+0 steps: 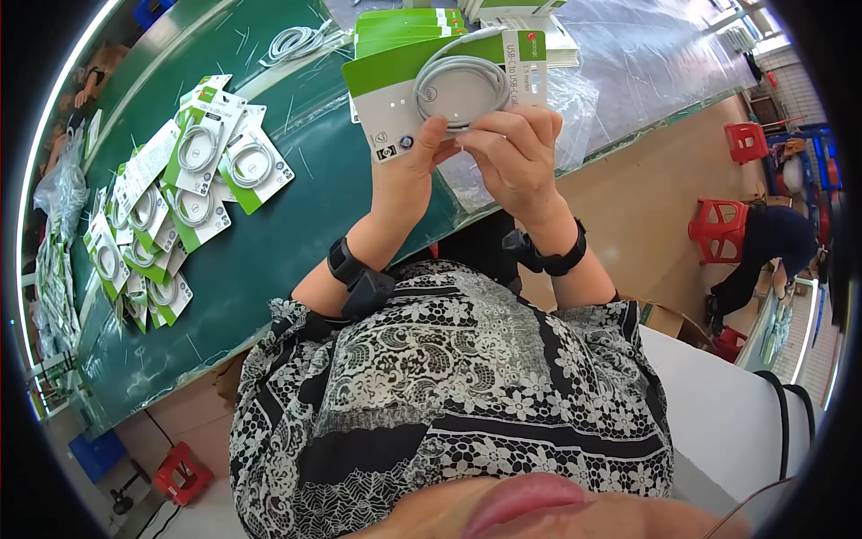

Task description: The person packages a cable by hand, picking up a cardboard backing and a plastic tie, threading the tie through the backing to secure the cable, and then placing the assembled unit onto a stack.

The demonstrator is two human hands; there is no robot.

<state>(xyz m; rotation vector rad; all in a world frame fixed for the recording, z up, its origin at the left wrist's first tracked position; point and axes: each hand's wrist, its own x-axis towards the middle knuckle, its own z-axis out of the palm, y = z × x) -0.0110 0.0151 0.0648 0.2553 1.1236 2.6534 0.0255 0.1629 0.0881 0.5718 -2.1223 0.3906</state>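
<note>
Up in front of me is a green-and-white packaging card (386, 95) with a white coiled cable (460, 65) lying against its face. My left hand (406, 180) grips the card's lower edge, its thumb in front near the bottom of the coil and its other fingers hidden behind. My right hand (519, 160) is closed at the bottom of the coil, thumb and fingertips pinched at the cable beside the left thumb. Whether a small tie is also between those fingertips is too small to tell.
Carded cables (197, 148) lie in a loose pile on the green table (314, 211) at left. Beyond my hands are a stack of green cards (395, 25) and a loose coiled cable (292, 43). Red stools (718, 220) and a bending person (777, 238) are at right.
</note>
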